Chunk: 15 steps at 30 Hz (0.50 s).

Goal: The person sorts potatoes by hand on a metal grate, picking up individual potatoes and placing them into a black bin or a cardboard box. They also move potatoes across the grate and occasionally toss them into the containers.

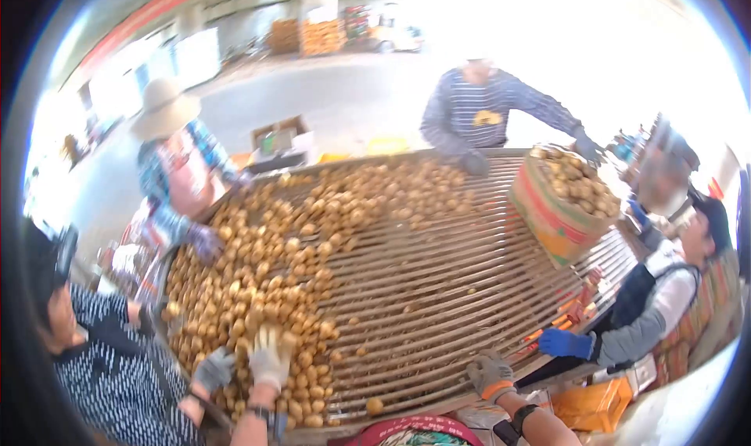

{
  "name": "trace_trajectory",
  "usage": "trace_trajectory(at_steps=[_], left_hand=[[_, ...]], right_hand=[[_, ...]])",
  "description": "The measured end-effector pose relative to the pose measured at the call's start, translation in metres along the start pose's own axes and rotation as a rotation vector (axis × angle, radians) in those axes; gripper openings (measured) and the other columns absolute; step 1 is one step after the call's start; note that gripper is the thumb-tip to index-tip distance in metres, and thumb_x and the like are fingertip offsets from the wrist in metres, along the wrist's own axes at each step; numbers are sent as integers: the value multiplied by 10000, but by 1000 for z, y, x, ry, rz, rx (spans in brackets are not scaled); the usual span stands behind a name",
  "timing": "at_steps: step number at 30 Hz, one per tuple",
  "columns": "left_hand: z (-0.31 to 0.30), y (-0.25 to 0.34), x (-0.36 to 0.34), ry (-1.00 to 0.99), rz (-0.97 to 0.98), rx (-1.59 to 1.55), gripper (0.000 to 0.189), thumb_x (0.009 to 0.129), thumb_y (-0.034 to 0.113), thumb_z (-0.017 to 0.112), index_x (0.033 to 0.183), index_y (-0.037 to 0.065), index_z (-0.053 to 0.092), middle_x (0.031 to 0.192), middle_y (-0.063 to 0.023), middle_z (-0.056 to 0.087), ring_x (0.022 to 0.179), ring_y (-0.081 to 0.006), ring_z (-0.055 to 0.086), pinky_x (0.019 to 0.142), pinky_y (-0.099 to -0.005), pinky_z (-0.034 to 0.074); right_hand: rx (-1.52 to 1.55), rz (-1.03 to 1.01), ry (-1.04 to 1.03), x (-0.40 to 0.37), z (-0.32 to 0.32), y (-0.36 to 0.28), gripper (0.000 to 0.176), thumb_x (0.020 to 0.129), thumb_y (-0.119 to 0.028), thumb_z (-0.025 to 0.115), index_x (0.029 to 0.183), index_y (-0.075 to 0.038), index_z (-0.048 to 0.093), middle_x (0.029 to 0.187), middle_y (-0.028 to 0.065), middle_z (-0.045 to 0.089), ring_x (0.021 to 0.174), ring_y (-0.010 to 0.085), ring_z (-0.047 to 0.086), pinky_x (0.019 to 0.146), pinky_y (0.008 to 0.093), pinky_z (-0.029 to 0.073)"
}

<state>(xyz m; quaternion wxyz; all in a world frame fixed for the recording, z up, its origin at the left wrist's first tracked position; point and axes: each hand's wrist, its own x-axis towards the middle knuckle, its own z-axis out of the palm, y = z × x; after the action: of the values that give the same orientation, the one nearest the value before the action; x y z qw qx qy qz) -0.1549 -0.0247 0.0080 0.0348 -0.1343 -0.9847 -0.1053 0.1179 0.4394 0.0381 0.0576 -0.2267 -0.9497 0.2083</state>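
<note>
My left hand, in a pale work glove, reaches onto the heap of potatoes at the left of the slatted sorting table. Its fingers look stretched out over the potatoes and are partly blurred. My right hand, in a grey glove with an orange cuff, rests on the bars at the near edge, fingers apart and holding nothing. A single potato lies on the slats between my hands. Close beside my left hand is a co-worker's grey-gloved hand.
A striped sack full of potatoes stands tilted at the table's far right, a co-worker's gloved hand at its rim. Other people stand around the table. A blue-gloved hand and an orange crate are to my right.
</note>
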Motion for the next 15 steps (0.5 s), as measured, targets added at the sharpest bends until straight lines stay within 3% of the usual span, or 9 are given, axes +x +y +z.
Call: trace_trajectory(at_steps=[1,2,4,6,8,10,12,14,15], left_hand=[[4,0,-16,-59,40,-11,707,966,478,528,1516,48,418,1597,-217,351,1458,-387,345,1170,-565,260],[7,9,-37,162,190,198,595,973,388,533,1464,60,461,1413,-204,544,1323,-365,493,1136,-548,306],[11,19,-70,-180,345,408,670,946,385,554,1496,24,426,1561,-209,403,1436,-379,383,1135,-670,221],[-9,51,-86,-504,123,409,682,1056,551,345,1602,144,301,1687,-109,204,1559,-322,134,1217,-649,70],[19,24,-91,-194,248,215,571,900,372,592,1350,24,549,1427,-177,524,1355,-334,473,1094,-687,255],[-24,55,-111,-519,95,285,674,1057,540,323,1589,126,323,1685,-104,210,1557,-316,146,1208,-667,83],[-9,46,-127,-476,78,189,668,1054,516,385,1591,124,313,1684,-103,214,1556,-303,154,1210,-652,107],[17,-39,-49,-506,112,-49,471,990,415,448,1370,137,450,1429,-89,390,1349,-298,334,1123,-573,236],[51,-122,41,-599,180,-444,376,958,365,480,1260,144,519,1301,-82,478,1245,-295,424,1080,-533,301]], right_hand=[[-36,-11,-20,-1,0,4,373,892,-363,666,1120,-71,713,1263,190,632,1120,427,614,960,487,498],[-24,28,25,-3,1,5,373,892,-363,666,1120,-71,713,1263,190,632,1120,427,614,960,487,498],[-57,-8,4,-2,3,7,363,911,-366,651,1110,-69,713,1304,173,619,1144,417,606,977,490,490],[-76,21,-21,-2,4,8,355,928,-366,632,1107,-70,714,1315,157,612,1167,405,594,987,488,485],[-105,13,-63,1,5,11,363,939,-378,618,1113,-73,711,1285,146,614,1177,395,583,989,480,482],[-120,61,-189,8,-1,10,451,970,-427,566,1243,-80,655,1410,148,541,1270,387,531,1069,479,438],[-139,115,-322,6,-7,11,546,1001,-475,515,1374,-86,599,1536,151,469,1362,379,478,1149,477,394],[-89,101,-324,6,-7,8,548,1001,-482,511,1359,-79,608,1523,152,484,1359,380,482,1159,480,376],[-90,103,-321,6,-7,8,548,1001,-482,511,1359,-79,608,1523,152,484,1359,380,482,1159,480,376]])
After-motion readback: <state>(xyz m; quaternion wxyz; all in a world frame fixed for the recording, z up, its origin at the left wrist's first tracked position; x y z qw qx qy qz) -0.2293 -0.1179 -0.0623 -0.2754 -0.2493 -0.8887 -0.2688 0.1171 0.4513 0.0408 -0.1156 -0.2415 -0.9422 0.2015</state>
